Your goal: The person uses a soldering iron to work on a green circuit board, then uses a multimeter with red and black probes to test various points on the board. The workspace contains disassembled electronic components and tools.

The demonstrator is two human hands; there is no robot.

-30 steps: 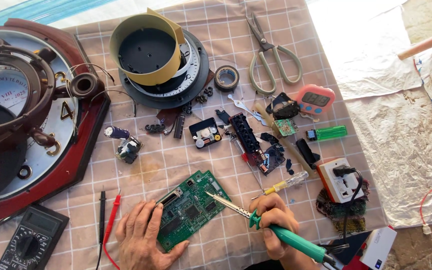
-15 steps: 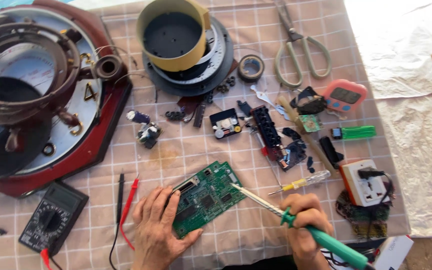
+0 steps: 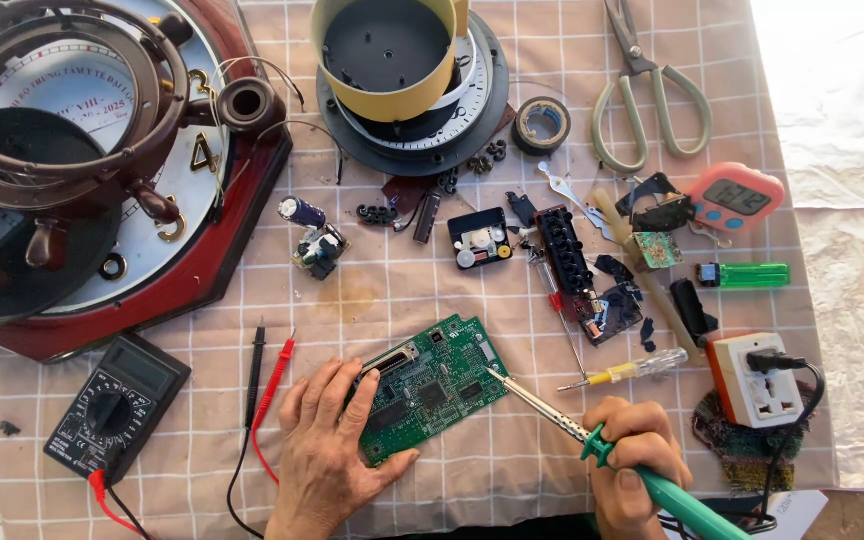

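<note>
1. L hand (image 3: 327, 455) lies flat w/ fingers spread, pinning left edge of green circuit board (image 3: 434, 385) to the cloth; thumb presses the board's lower edge, not a closed grip.
2. R hand (image 3: 635, 465) is wrapped tight around green-handled soldering iron (image 3: 592, 440); metal tip touches the board's right side.
3. Board sits bottom-centre of work area, tilted, betw. both hands.
4. Surface: beige checked cloth (image 3: 392, 295) w/ white grid lines, faint stain near centre. White wrinkled sheet (image 3: 852, 150) to the right, brightly sunlit.
5. Left: red-framed wall clock (image 3: 202, 270), octagonal, w/ brown ring frame on its face.
6. Bottom left: black multimeter (image 3: 117, 405), red + black probes (image 3: 267, 370) just beside L hand.
7. Top centre: black round clock part w/ yellow band (image 3: 402, 70); tape roll (image 3: 540, 122) beside it.
8. Top right: scissors (image 3: 647, 95), pink digital timer (image 3: 737, 197), green lighter (image 3: 747, 275).
9. Right: white/orange plug adapter (image 3: 749, 380) w/ black plug in it; yellow screwdriver (image 3: 627, 370) near the iron.
10. Small black parts scattered mid-cloth.
</note>
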